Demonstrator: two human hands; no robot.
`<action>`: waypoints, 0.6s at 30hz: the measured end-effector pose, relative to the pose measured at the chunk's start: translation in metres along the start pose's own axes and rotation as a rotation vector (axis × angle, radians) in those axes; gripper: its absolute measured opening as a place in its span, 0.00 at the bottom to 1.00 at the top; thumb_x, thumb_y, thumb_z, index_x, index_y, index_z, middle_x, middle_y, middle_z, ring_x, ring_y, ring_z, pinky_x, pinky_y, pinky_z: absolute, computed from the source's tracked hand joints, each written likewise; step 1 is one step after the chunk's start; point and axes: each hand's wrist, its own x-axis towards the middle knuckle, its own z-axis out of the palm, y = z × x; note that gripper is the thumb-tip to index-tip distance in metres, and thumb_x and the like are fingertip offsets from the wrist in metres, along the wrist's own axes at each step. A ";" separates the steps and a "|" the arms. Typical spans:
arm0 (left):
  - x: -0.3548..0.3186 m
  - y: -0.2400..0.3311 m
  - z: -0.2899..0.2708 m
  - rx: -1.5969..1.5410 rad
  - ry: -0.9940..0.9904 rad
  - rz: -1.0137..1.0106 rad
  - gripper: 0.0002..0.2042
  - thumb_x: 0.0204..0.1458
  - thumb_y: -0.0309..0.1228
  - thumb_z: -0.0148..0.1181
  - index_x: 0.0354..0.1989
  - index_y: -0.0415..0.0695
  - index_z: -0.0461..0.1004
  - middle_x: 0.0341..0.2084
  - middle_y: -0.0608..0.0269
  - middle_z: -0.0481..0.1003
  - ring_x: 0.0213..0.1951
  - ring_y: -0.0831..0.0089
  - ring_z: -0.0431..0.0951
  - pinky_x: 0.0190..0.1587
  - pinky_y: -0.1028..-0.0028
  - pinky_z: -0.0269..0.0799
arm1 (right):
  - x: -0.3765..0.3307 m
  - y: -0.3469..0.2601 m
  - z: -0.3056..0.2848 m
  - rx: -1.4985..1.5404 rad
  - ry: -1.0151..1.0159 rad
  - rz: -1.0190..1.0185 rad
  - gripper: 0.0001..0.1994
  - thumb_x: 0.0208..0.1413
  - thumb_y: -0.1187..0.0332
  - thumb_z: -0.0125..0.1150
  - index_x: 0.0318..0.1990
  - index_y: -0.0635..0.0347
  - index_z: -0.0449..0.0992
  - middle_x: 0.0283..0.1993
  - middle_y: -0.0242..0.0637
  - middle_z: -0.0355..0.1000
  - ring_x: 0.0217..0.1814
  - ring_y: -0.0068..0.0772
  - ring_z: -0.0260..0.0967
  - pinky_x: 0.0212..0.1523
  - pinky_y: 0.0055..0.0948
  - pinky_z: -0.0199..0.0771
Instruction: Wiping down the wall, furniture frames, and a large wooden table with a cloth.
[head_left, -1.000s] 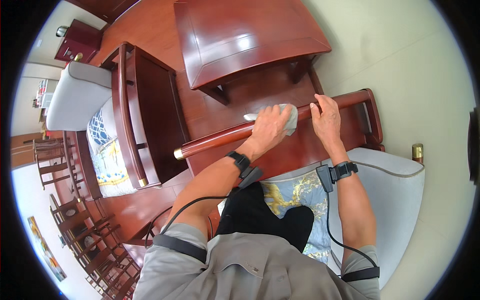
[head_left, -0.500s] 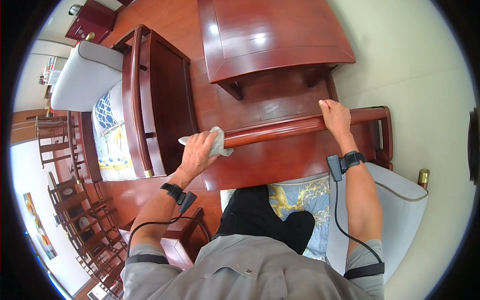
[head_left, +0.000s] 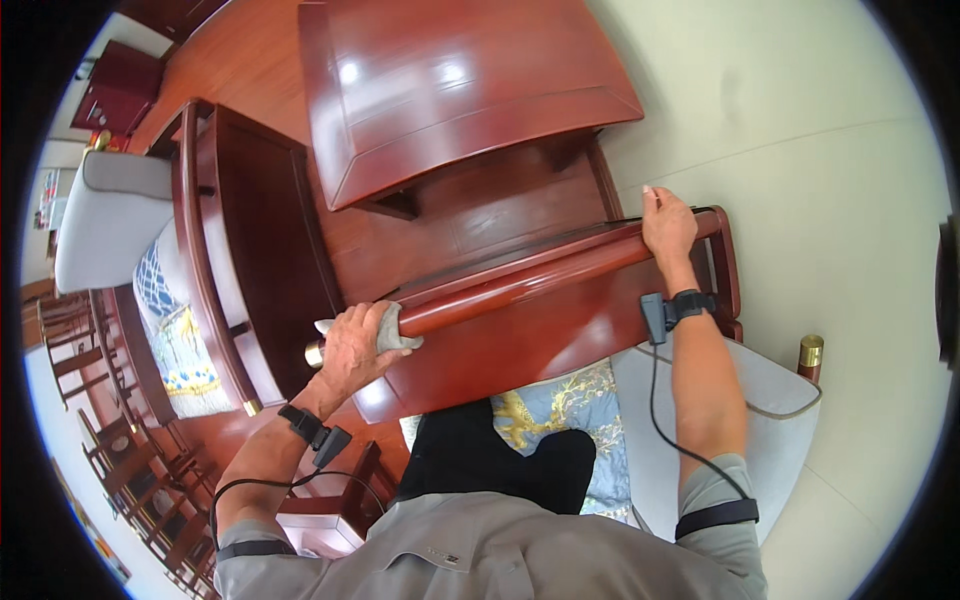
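Note:
My left hand (head_left: 350, 352) is closed over a light grey cloth (head_left: 398, 334), pressing it around the rounded armrest rail (head_left: 520, 287) of a glossy red-brown wooden seat. This grip is close to the rail's left end, where a brass-coloured cap (head_left: 315, 354) shows beyond my fingers. Toward the rail's other end, my right hand (head_left: 669, 230) lies across the wood with its fingers curled; their undersides are hidden. A broad wooden side panel (head_left: 510, 350) lies below the rail. Each wrist wears a black strap with a small device and a cable.
A wooden table (head_left: 470, 90) stands ahead. To the left is another wooden seat (head_left: 265, 250) with cushions. Close to my legs are a patterned seat cushion (head_left: 570, 410) and a grey back cushion (head_left: 720, 410). Wooden chairs (head_left: 130, 480) stand far left; a pale wall (head_left: 780, 180) borders the right.
My left hand and the cloth have slid left along the rail to near its capped end. The right hand stays near the right end. The whole view has shifted and tilted.

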 end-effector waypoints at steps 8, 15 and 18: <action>0.087 0.070 0.023 -0.188 -0.092 0.101 0.35 0.42 0.44 0.77 0.56 0.39 0.71 0.43 0.46 0.76 0.47 0.47 0.78 0.51 0.56 0.74 | -0.002 -0.012 -0.002 0.084 0.073 0.059 0.17 0.65 0.55 0.56 0.30 0.59 0.79 0.30 0.52 0.76 0.33 0.63 0.74 0.37 0.56 0.73; 0.152 0.133 0.046 -0.274 -0.139 0.144 0.32 0.47 0.45 0.75 0.57 0.39 0.71 0.44 0.46 0.77 0.47 0.47 0.79 0.49 0.55 0.76 | -0.005 -0.010 0.004 0.106 0.088 0.029 0.16 0.65 0.58 0.56 0.27 0.57 0.77 0.29 0.45 0.76 0.34 0.54 0.73 0.40 0.51 0.69; 0.178 0.153 0.050 -0.296 -0.246 0.116 0.34 0.48 0.47 0.73 0.60 0.40 0.70 0.50 0.44 0.76 0.52 0.47 0.78 0.53 0.55 0.75 | -0.006 -0.010 0.004 0.099 0.066 0.029 0.16 0.66 0.59 0.55 0.28 0.56 0.78 0.29 0.43 0.76 0.35 0.51 0.73 0.41 0.49 0.68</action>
